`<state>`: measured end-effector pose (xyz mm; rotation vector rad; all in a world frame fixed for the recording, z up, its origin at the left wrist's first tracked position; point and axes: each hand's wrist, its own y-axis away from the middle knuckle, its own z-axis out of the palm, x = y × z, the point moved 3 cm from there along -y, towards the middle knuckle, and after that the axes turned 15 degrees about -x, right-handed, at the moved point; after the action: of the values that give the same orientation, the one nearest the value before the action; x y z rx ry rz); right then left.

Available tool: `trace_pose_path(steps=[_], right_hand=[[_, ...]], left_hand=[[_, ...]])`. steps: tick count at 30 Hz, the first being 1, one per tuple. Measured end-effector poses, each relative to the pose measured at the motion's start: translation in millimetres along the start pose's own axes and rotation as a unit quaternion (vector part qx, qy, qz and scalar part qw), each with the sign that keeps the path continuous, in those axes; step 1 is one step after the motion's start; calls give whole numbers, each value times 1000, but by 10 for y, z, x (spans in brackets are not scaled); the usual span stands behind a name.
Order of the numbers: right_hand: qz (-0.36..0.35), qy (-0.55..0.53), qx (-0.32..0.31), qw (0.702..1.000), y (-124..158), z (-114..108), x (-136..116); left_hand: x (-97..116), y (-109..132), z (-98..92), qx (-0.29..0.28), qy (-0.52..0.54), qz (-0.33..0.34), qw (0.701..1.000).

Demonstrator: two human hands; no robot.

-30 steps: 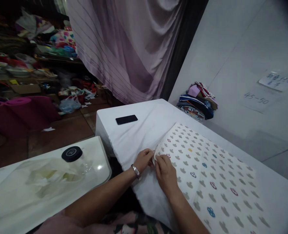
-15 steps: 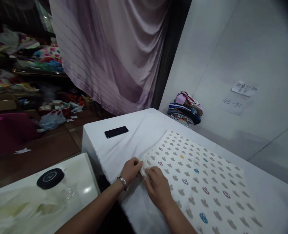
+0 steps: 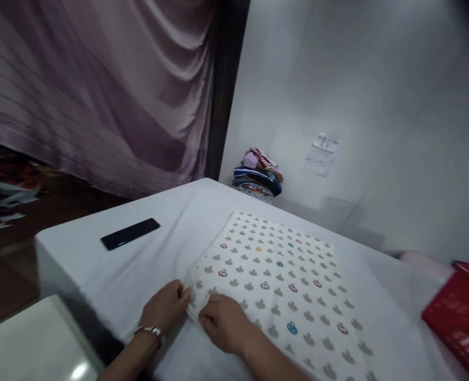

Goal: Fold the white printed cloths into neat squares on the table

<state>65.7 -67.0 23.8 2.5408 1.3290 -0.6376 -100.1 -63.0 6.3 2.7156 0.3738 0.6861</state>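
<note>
A cream patterned cloth [image 3: 277, 275] with small grey and coloured shapes lies flat on a table covered by a white sheet [image 3: 171, 222]. My left hand [image 3: 163, 309], with a bracelet at the wrist, pinches the cloth's near left corner. My right hand [image 3: 224, 321] rests right beside it on the same corner, fingers curled and closed on the edge. Both hands touch each other at the corner.
A black phone [image 3: 130, 233] lies on the sheet to the far left. A pile of folded colourful fabrics [image 3: 258, 177] sits against the white wall. A red basket [image 3: 462, 312] stands at the right edge. A purple curtain [image 3: 99, 95] hangs behind.
The view has swung to the right, bringing the red basket in and dropping the side table's black-lidded jar out. Both hands stay pinched at the same cloth corner.
</note>
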Motion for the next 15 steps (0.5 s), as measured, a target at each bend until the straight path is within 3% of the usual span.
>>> trace_pose_path(steps=[4, 8, 13, 15], right_hand=[[39, 17, -5, 999, 446, -198, 191], [188, 13, 65, 980, 1340, -333, 625], [362, 72, 178, 912, 2669, -195, 1113], [410, 100, 204, 883, 3032, -139, 1183]], left_hand=[[24, -7, -53, -40, 4, 6, 999], [26, 4, -64, -59, 7, 6, 998], [20, -13, -58, -80, 7, 7, 997], [9, -31, -57, -87, 8, 11, 996]])
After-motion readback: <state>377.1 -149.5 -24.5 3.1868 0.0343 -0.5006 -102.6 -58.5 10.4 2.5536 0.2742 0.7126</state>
